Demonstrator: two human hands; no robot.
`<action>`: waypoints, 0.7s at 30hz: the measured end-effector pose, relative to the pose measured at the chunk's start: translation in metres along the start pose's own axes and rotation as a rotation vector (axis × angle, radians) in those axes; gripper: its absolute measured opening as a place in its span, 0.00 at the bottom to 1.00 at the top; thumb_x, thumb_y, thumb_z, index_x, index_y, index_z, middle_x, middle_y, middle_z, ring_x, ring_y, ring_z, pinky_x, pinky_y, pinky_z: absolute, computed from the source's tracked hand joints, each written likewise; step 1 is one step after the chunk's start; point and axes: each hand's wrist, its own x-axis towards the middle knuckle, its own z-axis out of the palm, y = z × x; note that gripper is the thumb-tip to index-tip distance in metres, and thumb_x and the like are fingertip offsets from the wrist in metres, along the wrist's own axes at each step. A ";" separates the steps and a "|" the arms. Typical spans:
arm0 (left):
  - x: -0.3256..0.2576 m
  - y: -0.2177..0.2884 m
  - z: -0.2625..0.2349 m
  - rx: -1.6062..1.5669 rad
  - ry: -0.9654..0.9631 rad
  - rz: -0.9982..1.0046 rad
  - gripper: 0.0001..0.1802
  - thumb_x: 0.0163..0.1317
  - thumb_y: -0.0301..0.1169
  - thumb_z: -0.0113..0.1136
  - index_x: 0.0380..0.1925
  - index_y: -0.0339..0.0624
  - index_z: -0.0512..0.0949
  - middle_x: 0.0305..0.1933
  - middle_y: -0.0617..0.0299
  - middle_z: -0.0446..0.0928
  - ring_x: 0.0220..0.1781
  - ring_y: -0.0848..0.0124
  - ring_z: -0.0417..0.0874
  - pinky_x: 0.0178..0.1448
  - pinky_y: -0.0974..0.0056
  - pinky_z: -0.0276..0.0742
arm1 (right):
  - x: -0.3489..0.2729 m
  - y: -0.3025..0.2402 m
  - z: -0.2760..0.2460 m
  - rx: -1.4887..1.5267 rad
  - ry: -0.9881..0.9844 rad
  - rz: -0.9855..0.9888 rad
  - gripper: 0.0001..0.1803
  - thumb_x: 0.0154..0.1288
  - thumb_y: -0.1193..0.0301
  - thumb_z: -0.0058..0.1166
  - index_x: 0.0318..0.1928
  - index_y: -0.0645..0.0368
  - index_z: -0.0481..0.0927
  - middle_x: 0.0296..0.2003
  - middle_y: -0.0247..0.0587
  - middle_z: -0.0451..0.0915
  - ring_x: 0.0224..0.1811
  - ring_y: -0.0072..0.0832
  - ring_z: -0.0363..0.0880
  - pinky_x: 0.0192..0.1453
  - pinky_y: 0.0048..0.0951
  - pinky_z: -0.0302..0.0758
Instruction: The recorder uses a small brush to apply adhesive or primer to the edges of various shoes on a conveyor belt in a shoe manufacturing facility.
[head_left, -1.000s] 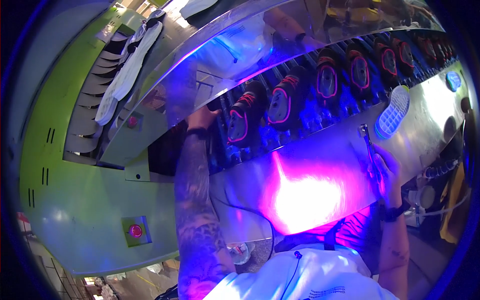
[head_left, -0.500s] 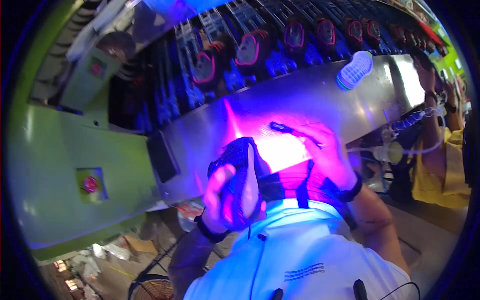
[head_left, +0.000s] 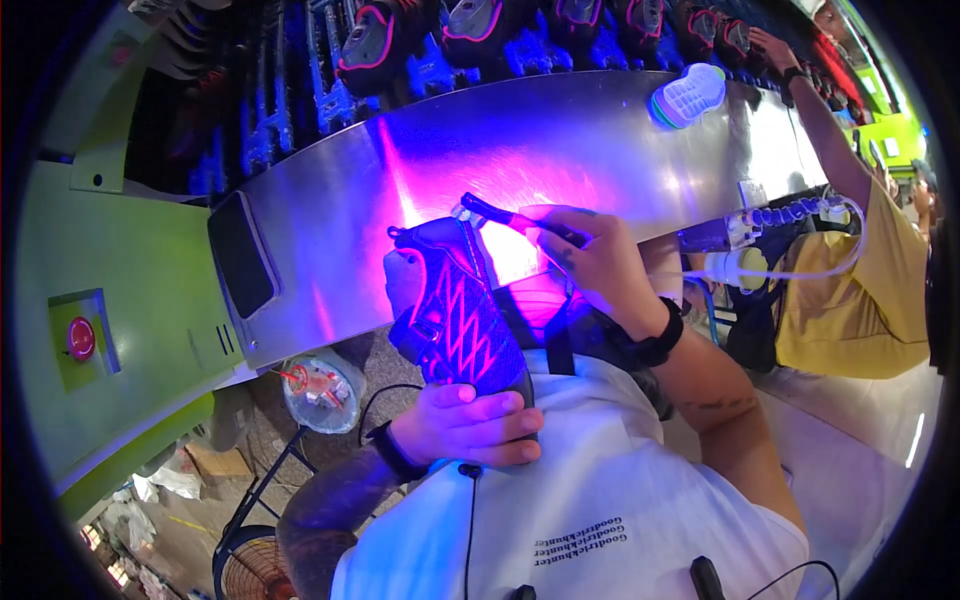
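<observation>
My left hand (head_left: 468,428) is wrapped around the lower end of a dark shoe upper (head_left: 455,315) with pink zigzag lines on its side. The shoe stands on end in front of my white shirt, its other end pointing up toward the bench. A small brush (head_left: 497,217) with a dark handle sits in the closed fingers of my right hand (head_left: 603,262). Its pale head meets the upper edge of the shoe; whether the bristles press on it is hard to tell. Purple-pink light falls over both.
Ahead lies a metal bench (head_left: 330,200), with a pale shoe sole (head_left: 690,97) on it and a dark flat pad (head_left: 243,255) at its left. Beyond, several shoes (head_left: 475,18) hang on a rack. A green machine panel (head_left: 140,270) is left; a co-worker's arm (head_left: 835,140) reaches in at right.
My left hand has turned the shoe so its zigzag side shows. My right hand has brought the brush from over the bench to the shoe's upper end. The whole view has shifted.
</observation>
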 end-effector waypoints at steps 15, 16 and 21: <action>0.004 0.005 0.003 -0.060 0.123 -0.131 0.30 0.74 0.43 0.58 0.73 0.72 0.61 0.76 0.78 0.68 0.78 0.72 0.68 0.84 0.50 0.48 | -0.072 0.004 -0.008 0.145 -0.091 -0.034 0.16 0.70 0.73 0.64 0.57 0.59 0.86 0.46 0.42 0.90 0.43 0.24 0.86 0.52 0.25 0.79; 0.003 0.004 0.002 -0.062 0.124 -0.133 0.30 0.74 0.43 0.58 0.73 0.72 0.61 0.76 0.78 0.68 0.78 0.72 0.68 0.84 0.50 0.48 | -0.075 0.009 -0.013 0.144 -0.092 -0.032 0.16 0.70 0.73 0.64 0.57 0.59 0.86 0.46 0.42 0.90 0.43 0.24 0.86 0.52 0.25 0.79; 0.008 0.008 0.002 -0.054 0.116 -0.165 0.36 0.71 0.43 0.61 0.75 0.70 0.58 0.76 0.77 0.68 0.78 0.70 0.66 0.84 0.49 0.49 | -0.057 0.015 -0.009 -0.011 -0.060 -0.240 0.16 0.69 0.74 0.65 0.56 0.62 0.86 0.46 0.45 0.89 0.42 0.25 0.87 0.49 0.28 0.81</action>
